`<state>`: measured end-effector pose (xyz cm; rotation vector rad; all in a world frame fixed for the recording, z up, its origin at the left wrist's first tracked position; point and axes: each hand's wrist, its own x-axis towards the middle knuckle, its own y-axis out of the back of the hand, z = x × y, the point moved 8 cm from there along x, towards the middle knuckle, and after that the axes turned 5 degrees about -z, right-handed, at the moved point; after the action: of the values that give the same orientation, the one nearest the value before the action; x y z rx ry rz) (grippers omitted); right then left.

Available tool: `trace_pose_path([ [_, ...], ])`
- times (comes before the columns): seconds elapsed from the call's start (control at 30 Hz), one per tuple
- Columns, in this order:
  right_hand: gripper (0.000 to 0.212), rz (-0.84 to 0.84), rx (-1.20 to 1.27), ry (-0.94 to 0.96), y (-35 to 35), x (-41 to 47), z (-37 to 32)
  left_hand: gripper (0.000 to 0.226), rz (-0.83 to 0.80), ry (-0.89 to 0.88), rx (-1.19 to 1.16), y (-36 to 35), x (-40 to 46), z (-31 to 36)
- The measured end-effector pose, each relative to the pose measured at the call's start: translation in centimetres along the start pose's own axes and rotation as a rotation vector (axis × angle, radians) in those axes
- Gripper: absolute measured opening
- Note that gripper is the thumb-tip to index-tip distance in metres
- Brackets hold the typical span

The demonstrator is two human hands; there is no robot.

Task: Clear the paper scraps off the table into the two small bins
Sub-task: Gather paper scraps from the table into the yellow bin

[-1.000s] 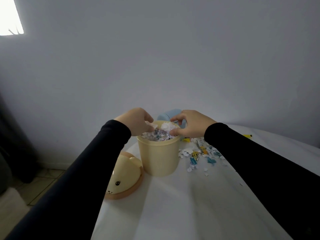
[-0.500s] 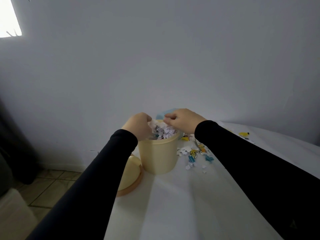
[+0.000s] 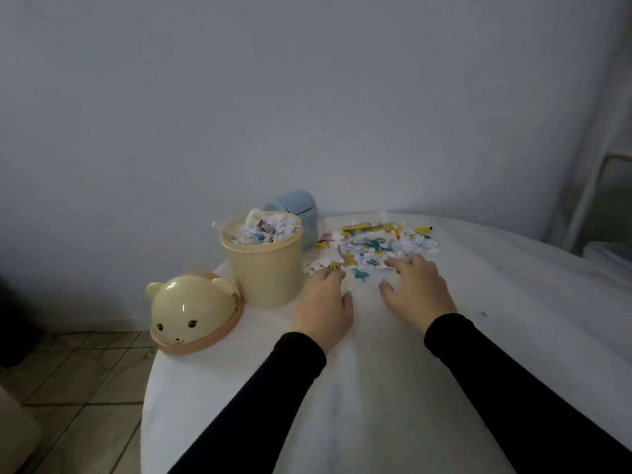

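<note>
A loose heap of torn paper scraps [image 3: 378, 246], white with yellow and teal bits, lies on the white-clothed table [image 3: 393, 388] toward its far edge. Just beside it, at the far left corner, stands the pale yellow round plastic bin [image 3: 265, 271], open and heaped to the rim with scraps. Behind that, against the wall, sits the small light blue bin [image 3: 301, 210] with its swing lid closed. The left hand [image 3: 323, 307] lies palm down at the near side of the heap, fingers [image 3: 330, 276] spread and relaxed, tips touching the nearest scraps. The right hand [image 3: 419, 289] rests likewise, its fingers loose over the heap's near edge, grasping nothing. The yellow bear-faced dome lid [image 3: 191, 311] leans at the table's left edge, beside the yellow bin.
</note>
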<state>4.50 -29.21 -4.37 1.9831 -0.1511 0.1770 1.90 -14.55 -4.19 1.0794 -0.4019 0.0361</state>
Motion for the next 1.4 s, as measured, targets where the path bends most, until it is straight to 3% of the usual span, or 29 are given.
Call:
trace_pose_path([
  [0.13, 0.072, -0.004, -0.187, -0.227, -0.4, -4.2, 5.7, 0.045, -0.211, 0.151, 0.144, -5.1, -0.2, 1.6],
  [0.23, 0.094, -0.033, -0.237, -0.386, 0.4, -5.3, 9.4, 0.049, -0.287, 0.243, 0.208, -7.1, -0.2, 2.6],
  [0.37, 0.119, -0.157, -0.248, -0.508, -0.1, -5.8, 12.7, 0.070, -0.323, 0.399, 0.202, -8.5, 0.6, 1.5],
  [0.47, 0.111, -0.267, -0.231, -0.495, -1.3, -5.1, 13.5, 0.071, -0.349, 0.414, 0.192, -9.6, 1.7, 1.4],
  [0.67, 0.067, -0.342, -0.248, -0.123, -3.5, -0.5, 9.9, 0.036, -0.335, 0.116, 0.162, -10.3, 2.6, 5.3],
  [0.83, 0.053, -0.144, -0.119, -0.044, -1.1, 0.3, 8.9, 0.036, -0.098, 0.119, 0.073, -7.9, 4.2, 2.6],
  [0.97, 0.047, -0.071, -0.096, -0.134, 1.9, 0.0, 10.4, 0.035, -0.077, 0.180, 0.085, -8.2, 5.9, 0.7],
  [1.2, 0.039, -0.547, -0.205, -0.272, 2.0, -1.1, 12.2, 0.030, -0.178, 0.042, 0.020, -9.7, 5.9, 4.0],
  [1.4, 0.046, -0.667, -0.305, -0.282, 3.5, -2.2, 12.7, 0.049, -0.211, -0.081, -0.026, -9.8, 5.3, 4.8],
])
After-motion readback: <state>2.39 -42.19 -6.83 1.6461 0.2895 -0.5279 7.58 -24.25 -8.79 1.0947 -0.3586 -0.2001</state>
